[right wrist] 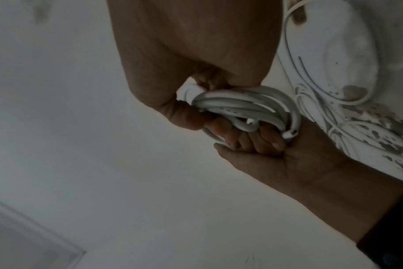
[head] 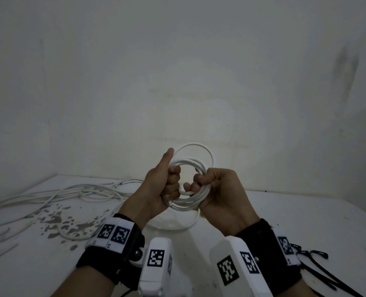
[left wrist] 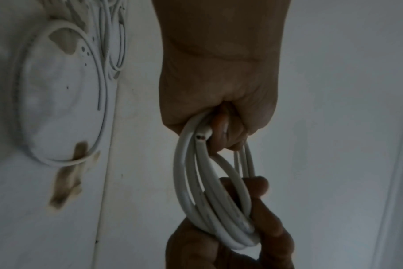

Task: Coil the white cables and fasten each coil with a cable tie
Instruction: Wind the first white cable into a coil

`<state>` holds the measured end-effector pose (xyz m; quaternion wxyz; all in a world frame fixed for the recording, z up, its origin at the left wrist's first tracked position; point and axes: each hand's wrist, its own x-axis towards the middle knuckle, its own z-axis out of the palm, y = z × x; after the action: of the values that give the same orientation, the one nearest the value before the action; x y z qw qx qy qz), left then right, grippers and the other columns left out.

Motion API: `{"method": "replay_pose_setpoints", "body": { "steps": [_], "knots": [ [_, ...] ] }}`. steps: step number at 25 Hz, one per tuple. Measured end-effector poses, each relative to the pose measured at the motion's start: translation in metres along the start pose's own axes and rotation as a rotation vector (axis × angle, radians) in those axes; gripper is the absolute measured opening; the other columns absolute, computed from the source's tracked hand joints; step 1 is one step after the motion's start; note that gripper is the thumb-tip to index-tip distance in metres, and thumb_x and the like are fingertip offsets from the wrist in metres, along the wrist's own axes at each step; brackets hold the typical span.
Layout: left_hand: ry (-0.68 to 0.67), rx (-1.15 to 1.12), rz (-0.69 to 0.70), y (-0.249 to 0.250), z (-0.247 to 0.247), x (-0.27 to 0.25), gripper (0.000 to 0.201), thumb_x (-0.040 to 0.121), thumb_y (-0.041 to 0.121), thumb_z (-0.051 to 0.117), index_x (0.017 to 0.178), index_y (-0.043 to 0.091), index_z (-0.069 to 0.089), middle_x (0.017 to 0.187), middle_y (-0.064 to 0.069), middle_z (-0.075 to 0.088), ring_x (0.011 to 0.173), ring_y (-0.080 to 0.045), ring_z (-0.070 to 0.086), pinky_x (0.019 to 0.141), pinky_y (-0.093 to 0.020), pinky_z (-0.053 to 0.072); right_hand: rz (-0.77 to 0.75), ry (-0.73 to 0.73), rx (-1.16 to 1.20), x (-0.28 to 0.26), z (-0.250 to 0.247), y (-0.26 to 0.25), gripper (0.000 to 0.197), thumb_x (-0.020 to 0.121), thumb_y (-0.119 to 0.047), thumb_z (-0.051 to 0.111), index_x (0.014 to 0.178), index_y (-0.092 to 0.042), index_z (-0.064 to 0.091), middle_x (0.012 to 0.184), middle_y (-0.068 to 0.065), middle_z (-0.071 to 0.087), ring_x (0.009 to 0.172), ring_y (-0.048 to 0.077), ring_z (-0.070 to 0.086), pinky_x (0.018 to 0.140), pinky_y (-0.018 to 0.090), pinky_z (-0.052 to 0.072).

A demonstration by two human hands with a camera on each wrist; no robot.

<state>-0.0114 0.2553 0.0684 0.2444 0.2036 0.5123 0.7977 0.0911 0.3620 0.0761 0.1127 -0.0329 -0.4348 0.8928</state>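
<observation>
A white cable coil [head: 196, 162] of several loops is held up above the table, between both hands. My left hand [head: 167, 186] grips its left side in a fist, thumb pointing up. My right hand [head: 207, 186] curls round the right side, fingers through the loops. In the left wrist view the left hand [left wrist: 219, 102] clamps the coil [left wrist: 191, 182] beside a cut cable end [left wrist: 201, 137], and the right hand's fingers [left wrist: 265, 218] wrap the far side. The right wrist view shows the right hand [right wrist: 196, 69] bunching the coil [right wrist: 242, 103] against the left hand [right wrist: 288, 160].
Loose white cables [head: 81, 191] sprawl over the left of the white table [head: 274, 215], across a stained patch [head: 60, 221]. One white loop [head: 196, 219] lies on the table under my hands. Black cable ties [head: 312, 254] lie near the right wrist. A bare wall stands behind.
</observation>
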Motion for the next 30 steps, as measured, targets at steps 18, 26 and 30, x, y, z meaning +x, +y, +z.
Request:
{"method": "replay_pose_setpoints", "body": {
  "steps": [18,26,30],
  "knots": [
    [0.071,0.187,0.098,0.004,0.006,-0.004,0.056,0.093,0.062,0.046,0.055,0.021,0.039,0.047,0.007,0.022,0.037,-0.01,0.017,0.036,-0.02,0.018,-0.044,0.201,-0.293,0.004,0.004,0.006,0.018,0.085,0.0,0.053,0.069,-0.007,0.058,0.056,0.007,0.055,0.053,0.022,0.058,0.07,0.036,0.047],
    [-0.089,0.135,-0.017,0.002,-0.002,-0.003,0.06,0.088,0.066,0.049,0.053,0.02,0.038,0.047,0.005,0.016,0.037,-0.011,0.014,0.038,-0.022,0.015,-0.036,0.027,-0.01,0.0,0.003,0.011,0.028,0.077,0.008,0.044,0.059,-0.013,0.044,0.04,0.001,0.033,0.036,0.014,0.038,0.097,0.033,0.042],
    [-0.053,0.113,0.02,0.003,0.002,-0.002,0.058,0.087,0.066,0.051,0.053,0.021,0.038,0.047,0.006,0.021,0.038,-0.01,0.017,0.039,-0.022,0.016,-0.228,0.149,-0.6,0.008,-0.008,0.014,0.031,0.066,0.006,0.069,0.086,-0.01,0.052,0.076,0.01,0.049,0.074,0.026,0.053,0.075,0.037,0.043]
  ]
}}
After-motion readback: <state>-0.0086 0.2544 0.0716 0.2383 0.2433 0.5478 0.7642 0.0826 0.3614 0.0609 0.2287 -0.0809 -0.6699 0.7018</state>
